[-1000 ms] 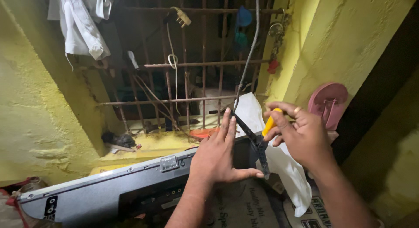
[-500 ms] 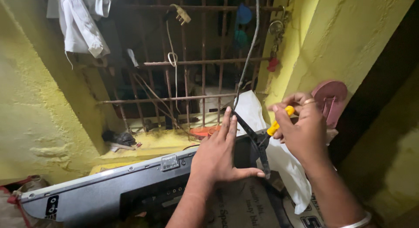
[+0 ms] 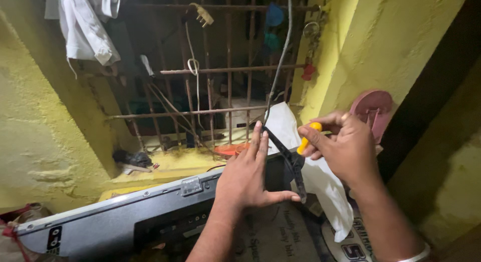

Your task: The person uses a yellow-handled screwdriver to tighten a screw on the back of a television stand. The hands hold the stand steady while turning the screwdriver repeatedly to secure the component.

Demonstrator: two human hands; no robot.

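Bracing the tilted back panel of a flat-screen television (image 3: 120, 212), the left hand (image 3: 248, 179) lies flat with fingers spread beside a black bracket (image 3: 289, 159) at the panel's upper corner. The right hand (image 3: 343, 152) is closed around a yellow-handled screwdriver (image 3: 306, 138), its tip at the bracket. Pushing too hard could make the tip slip toward the left thumb, or tip the propped set against the white cloth (image 3: 320, 187).
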